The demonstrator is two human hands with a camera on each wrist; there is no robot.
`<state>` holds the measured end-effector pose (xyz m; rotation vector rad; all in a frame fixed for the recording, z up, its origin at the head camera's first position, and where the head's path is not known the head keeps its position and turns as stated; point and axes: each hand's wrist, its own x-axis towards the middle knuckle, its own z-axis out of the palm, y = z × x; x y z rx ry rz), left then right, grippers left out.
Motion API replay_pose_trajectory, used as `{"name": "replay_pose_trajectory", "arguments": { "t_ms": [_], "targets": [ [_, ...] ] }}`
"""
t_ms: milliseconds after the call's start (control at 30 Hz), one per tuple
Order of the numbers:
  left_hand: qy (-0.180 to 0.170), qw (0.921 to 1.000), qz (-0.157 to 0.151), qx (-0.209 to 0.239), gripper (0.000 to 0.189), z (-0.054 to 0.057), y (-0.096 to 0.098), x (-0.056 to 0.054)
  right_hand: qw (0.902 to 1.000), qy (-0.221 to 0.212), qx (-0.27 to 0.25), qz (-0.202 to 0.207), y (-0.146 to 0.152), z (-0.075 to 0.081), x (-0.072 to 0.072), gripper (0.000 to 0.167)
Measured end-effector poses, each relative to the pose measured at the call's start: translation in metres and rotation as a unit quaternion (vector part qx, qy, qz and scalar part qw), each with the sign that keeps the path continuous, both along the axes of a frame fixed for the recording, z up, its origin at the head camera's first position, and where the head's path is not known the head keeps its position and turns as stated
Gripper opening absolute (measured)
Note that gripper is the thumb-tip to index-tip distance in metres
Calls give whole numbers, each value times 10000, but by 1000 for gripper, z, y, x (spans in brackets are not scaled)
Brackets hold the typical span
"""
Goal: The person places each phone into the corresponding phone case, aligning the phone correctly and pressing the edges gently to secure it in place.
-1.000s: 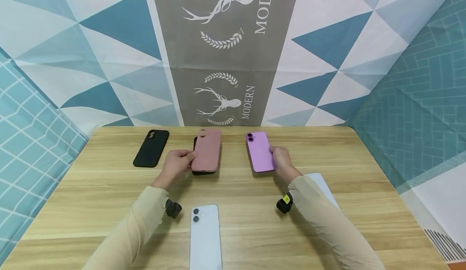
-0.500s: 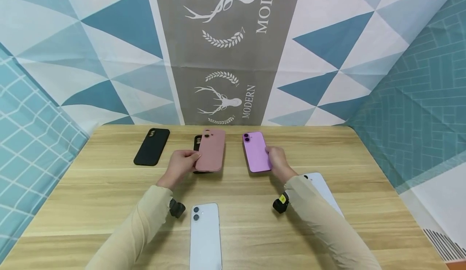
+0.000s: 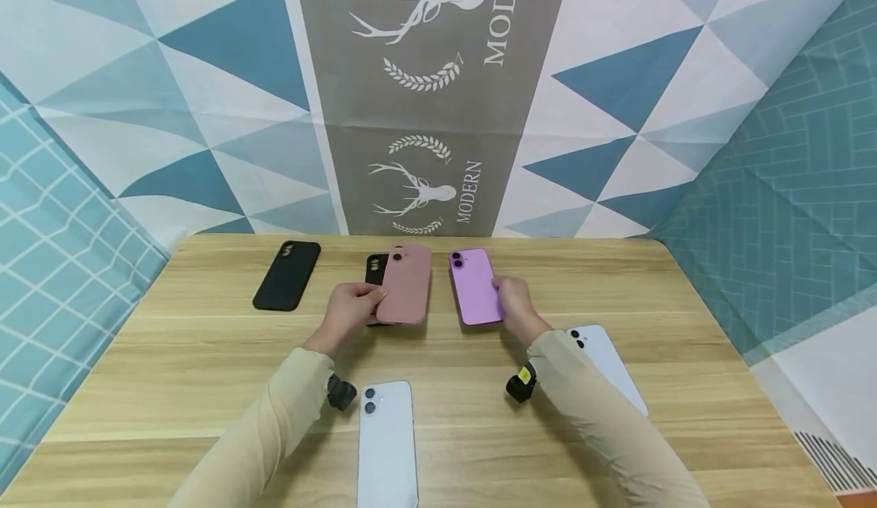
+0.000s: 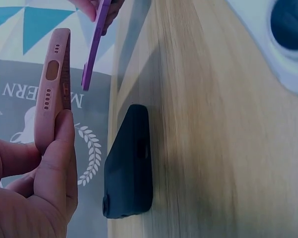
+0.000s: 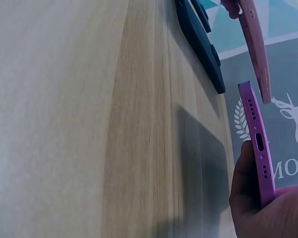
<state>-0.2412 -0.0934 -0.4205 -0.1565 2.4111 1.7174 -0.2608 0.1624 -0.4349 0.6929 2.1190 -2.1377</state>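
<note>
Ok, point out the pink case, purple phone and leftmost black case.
Pink case (image 3: 406,285), head view, middle of back.
Purple phone (image 3: 476,287), head view, middle of back.
Leftmost black case (image 3: 287,277), head view, middle of back.

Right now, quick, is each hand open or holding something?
Left hand: closed, holding the pink phone case.
Right hand: closed, holding the purple phone by its edge.

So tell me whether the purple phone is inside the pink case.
No, the head view shows the right hand holding the purple phone apart from the pink case.
</note>
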Motion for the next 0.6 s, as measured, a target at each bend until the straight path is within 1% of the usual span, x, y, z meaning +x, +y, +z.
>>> {"name": "replay_pose_trajectory", "arguments": {
  "t_ms": [200, 467, 600],
  "targets": [
    [-68, 10000, 1, 33, 31, -1, 7, 1, 10000, -62, -29, 20, -3, -1, 1, 42],
    [-45, 9993, -7, 360, 31, 1, 16, 2, 10000, -45, -7, 0, -8, -3, 3, 42],
    [-47, 9994, 27, 349, 30, 1, 19, 2, 10000, -13, 11, -3, -12, -3, 3, 42]
  ]
}}
